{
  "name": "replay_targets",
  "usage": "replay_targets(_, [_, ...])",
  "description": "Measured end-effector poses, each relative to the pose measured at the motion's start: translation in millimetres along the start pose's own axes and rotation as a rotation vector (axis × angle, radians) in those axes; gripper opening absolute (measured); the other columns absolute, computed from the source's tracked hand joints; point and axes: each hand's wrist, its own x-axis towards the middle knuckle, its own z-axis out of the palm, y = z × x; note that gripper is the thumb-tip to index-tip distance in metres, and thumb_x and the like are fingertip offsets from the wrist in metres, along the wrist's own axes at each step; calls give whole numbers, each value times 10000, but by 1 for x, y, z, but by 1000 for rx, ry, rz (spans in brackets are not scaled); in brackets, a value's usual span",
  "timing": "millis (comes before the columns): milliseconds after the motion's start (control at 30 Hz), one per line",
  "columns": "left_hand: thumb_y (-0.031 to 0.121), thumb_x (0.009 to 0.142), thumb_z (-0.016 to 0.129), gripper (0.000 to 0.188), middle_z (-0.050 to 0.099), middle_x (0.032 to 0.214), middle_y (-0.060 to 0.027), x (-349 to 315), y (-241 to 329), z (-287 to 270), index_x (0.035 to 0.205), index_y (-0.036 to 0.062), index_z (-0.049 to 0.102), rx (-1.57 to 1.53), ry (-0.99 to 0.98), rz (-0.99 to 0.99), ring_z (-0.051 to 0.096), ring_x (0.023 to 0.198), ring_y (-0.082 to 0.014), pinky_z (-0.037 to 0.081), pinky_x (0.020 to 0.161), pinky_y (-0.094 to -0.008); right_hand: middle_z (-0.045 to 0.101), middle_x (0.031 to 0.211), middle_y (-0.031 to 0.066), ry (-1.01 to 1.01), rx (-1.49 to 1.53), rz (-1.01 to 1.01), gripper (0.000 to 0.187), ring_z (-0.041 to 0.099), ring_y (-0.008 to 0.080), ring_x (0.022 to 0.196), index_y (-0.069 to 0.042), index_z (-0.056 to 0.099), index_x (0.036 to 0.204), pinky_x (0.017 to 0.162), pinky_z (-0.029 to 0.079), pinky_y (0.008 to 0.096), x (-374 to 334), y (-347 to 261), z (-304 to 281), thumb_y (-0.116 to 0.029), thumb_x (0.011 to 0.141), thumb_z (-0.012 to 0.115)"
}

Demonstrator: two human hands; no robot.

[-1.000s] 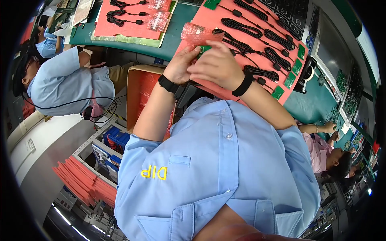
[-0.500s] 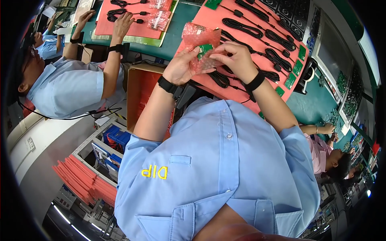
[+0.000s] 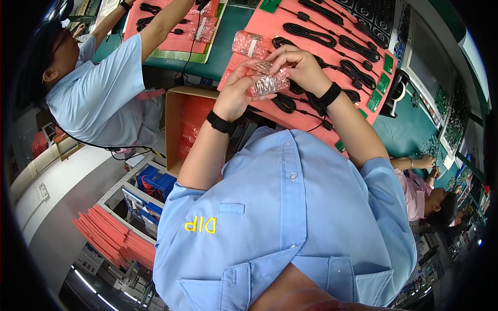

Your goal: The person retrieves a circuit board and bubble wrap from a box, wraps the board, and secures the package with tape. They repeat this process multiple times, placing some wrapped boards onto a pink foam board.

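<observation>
Above the near edge of the pink mat (image 3: 262, 23), both my hands hold a bubble-wrap packet (image 3: 270, 86), clear and pinkish with shiny folds. My left hand (image 3: 235, 94) closes around its left side. My right hand (image 3: 302, 66) pinches the film at the upper right, thumb and fingers bent together. What lies inside the wrap is hidden by its folds. Just beyond my fingers, another bubble-wrapped packet (image 3: 251, 44) with a white strip lies on the mat. Coiled black cables (image 3: 309, 35) fill the mat to the right.
Green circuit boards (image 3: 384, 83) line the mat's right side, near a tape dispenser (image 3: 397, 95). A cardboard box (image 3: 174, 116) with red wrap inside stands left of my left forearm. A co-worker in blue (image 3: 98, 98) reaches over another pink mat; someone in pink (image 3: 417, 196) works at right.
A green board showed in the wrap before; now film covers it. My right hand has moved slightly up and left. The co-worker on the left has leaned forward, reaching farther over their mat.
</observation>
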Motion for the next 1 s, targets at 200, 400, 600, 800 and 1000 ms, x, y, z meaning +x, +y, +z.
replay_targets(200, [76, 927, 380, 199, 514, 1181, -144, 2, 2, -16, 1112, 61, 452, -135, -82, -70, 552, 1094, -318, 511, 837, -539, 622, 1009, 52, -52, -125, -67, 292, 597, 192, 927, -48, 667, 802, 797, 492, 278, -2, -8, 1, 153, 645, 526])
replay_targets(400, [137, 936, 414, 84, 568, 1062, -137, 2, 18, -2, 897, 79, 461, -174, -82, -94, 611, 967, -315, 542, 789, -500, 607, 1048, 72, -81, -267, -146, 255, 597, 210, 926, -47, 656, 788, 764, 496, 277, -1, -14, 0, 132, 661, 526])
replay_targets(600, [73, 909, 515, 102, 560, 925, -71, 18, 3, 2, 831, 84, 451, 324, 191, -35, 620, 858, -212, 588, 636, -381, 579, 1116, 72, -12, -489, -275, 228, 594, 213, 930, -60, 657, 794, 762, 491, 274, -7, -21, 1, 100, 668, 556])
replay_targets(800, [2, 895, 522, 264, 563, 989, -61, 43, -8, 4, 1141, 71, 456, 553, 370, 257, 599, 761, -125, 570, 563, -294, 580, 1112, 87, 391, -417, -38, 181, 603, 175, 878, -48, 657, 929, 799, 477, 264, -94, -103, -41, 38, 788, 583])
replay_targets(1000, [27, 898, 535, 344, 592, 1061, -71, 38, 29, -29, 1230, 64, 452, 549, 340, 155, 623, 838, -159, 571, 652, -323, 642, 962, 43, 1414, -187, 366, 260, 576, 103, 849, -38, 647, 1025, 715, 448, 233, -229, -32, -165, -251, 883, 601])
